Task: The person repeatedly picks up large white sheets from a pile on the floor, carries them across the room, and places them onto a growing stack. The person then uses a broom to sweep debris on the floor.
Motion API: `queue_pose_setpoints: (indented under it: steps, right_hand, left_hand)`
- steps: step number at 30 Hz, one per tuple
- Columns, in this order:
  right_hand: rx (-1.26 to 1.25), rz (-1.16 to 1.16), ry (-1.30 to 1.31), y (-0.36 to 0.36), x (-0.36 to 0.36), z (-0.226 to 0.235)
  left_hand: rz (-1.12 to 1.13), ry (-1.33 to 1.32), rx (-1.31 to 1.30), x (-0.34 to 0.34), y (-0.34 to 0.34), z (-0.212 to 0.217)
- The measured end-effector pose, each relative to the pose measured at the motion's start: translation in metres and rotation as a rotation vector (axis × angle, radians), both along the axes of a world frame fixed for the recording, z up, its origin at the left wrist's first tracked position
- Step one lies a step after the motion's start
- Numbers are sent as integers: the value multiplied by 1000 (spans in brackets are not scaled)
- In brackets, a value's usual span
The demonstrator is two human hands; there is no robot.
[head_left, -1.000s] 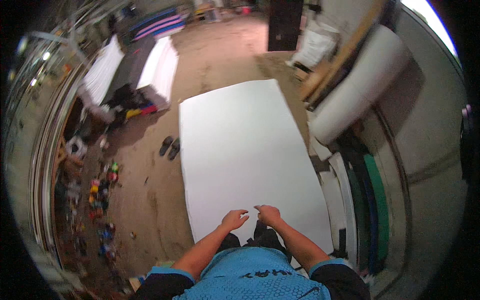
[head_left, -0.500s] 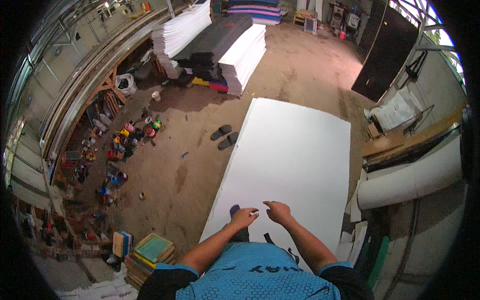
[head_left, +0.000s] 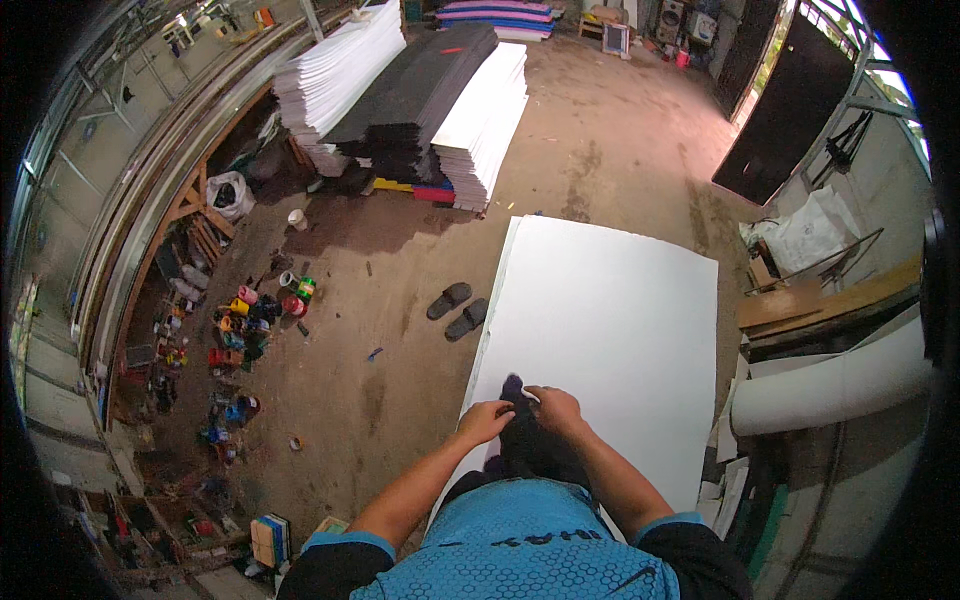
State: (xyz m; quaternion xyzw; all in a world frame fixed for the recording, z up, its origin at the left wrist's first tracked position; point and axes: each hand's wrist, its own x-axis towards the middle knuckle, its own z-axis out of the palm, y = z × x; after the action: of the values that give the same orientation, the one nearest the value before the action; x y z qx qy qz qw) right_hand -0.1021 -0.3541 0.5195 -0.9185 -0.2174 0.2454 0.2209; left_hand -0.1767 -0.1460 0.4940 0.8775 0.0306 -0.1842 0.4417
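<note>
My left hand (head_left: 485,422) and my right hand (head_left: 556,410) are close together, a small gap apart, above the near part of a large white sheet (head_left: 610,310). Between the right thumb and fingers shows a small white piece (head_left: 530,395), too small to name. The left fingers are bent together in a pinch; whatever they hold, if anything, cannot be made out. Below and between the hands, my foot in a dark sock (head_left: 513,385) rests on the sheet. The sheet lies flat, apparently on others, as a second edge shows along its left side.
Dark slippers (head_left: 458,312) lie left of the sheet. Paint cans (head_left: 293,305) and bottles crowd the left floor. Stacked white and black sheets (head_left: 420,90) stand at the back. A white roll (head_left: 830,390) and boards (head_left: 830,297) line the right side.
My hands have come closer together, and the white piece now shows at my right fingers. My foot and dark trouser leg have come forward between the hands. The view has shifted.
</note>
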Motion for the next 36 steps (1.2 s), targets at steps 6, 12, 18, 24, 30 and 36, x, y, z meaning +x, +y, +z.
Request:
queue_pose_setpoints:
  steps: [6, 12, 18, 24, 30, 36]
  right_hand:
    - [19, -5, -11, 52, 129, -12]
    - [8, 69, 13, 92, 254, -11]
    - [9, 48, -9, 121, 356, 17]
    - [35, -159, -40, 132, 420, 9]
    - [27, -420, -32, 156, 472, -5]
    - [25, -621, 20, 223, 539, -30]
  left_hand:
    - [-13, -13, -3, 123, 34, -8]
    - [-44, 126, 112, 234, 85, -8]
    - [-11, 115, 58, 339, 111, 9]
    - [-199, 184, 118, 434, 139, 7]
    - [-455, 78, 72, 542, 174, -26]
    - [-709, 56, 84, 649, 229, -65]
